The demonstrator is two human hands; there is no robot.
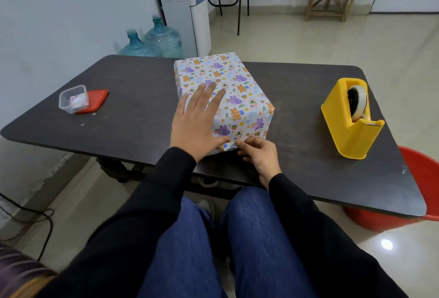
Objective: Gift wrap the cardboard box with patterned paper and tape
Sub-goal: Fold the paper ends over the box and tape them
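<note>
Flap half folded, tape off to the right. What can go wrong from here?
1. The right hand pinches the paper flap at the near end of the box; reaching for the tape dispenser likely means letting go, so the fold may spring open.
2. The left hand presses flat on top; the box could slide on the table.

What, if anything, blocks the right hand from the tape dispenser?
Probably nothing, so yes. The right hand pinches the patterned paper at its near end; only bare table lies between it and the tape dispenser. It must release the fold.
</note>
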